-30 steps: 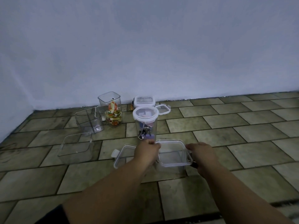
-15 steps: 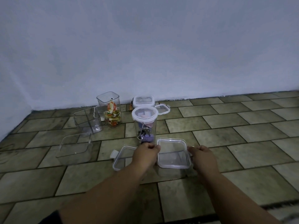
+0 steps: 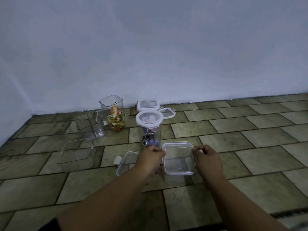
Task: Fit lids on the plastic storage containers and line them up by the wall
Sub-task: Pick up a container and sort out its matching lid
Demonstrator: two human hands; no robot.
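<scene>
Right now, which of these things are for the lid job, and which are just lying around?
For the job:
- square container, its lid, gripped by left hand and right hand
- flat loose lid, small loose lid
- low tub, deeper tub, tub of colourful bits
- round lidded jar, lidded box

Just lying about:
- small orange thing by the wall
- mat edge
</scene>
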